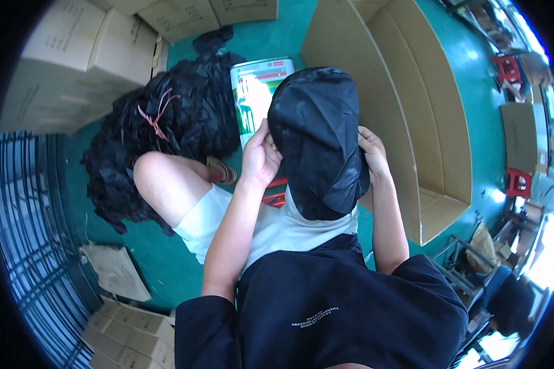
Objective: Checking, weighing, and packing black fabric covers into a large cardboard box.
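Between my two hands I hold a black fabric cover (317, 141), long and rounded at its far end, with loose creases across its face. My left hand (261, 154) pinches its left edge between thumb and curled fingers. On the opposite edge, the thumb and fingers of my right hand (373, 150) grip the cloth. The cover's near end hangs over my lap. Just beyond my left hand stands a shiny tin (245, 117) with a green and white face, partly hidden by the cover. A big heap of black fabric pieces (191, 117) lies to its left.
Pink string (159, 120) lies across the heap. A tall open cardboard box (440, 92) stands close on my right. Closed cartons (68, 80) are stacked at the far left, and others (126, 335) at the near left. Red stools (518, 183) and a person (511, 301) are farther right.
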Tool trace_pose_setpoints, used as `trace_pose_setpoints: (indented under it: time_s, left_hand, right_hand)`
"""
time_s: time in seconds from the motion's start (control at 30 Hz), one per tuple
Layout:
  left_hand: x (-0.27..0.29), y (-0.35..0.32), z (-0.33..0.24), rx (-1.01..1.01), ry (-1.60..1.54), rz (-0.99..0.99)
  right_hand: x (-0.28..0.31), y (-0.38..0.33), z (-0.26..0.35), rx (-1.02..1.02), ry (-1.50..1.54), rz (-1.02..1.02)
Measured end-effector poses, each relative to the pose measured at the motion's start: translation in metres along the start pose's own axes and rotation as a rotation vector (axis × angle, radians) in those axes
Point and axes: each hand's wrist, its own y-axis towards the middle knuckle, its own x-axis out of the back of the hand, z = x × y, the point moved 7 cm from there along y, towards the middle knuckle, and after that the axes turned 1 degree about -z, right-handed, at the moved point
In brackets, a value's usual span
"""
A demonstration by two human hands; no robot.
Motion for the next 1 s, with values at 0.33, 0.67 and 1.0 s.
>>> trace_pose_setpoints:
  time_s: [0.33,0.67,1.0]
  left_hand:
    - [0.026,-0.057,0.034,0.147,0.256,0.145]
    - [0.024,-0.059,0.033,0.085,0.383,0.054]
    - [0.034,-0.067,0.029,0.076,0.772,0.03]
  right_hand:
    - [-0.005,-0.047,-0.012,-0.072,0.077,-0.052]
    - [0.026,-0.066,-0.036,0.017,-0.006,-0.026]
    - [0.005,-0.067,0.011,0.105,-0.608,-0.132]
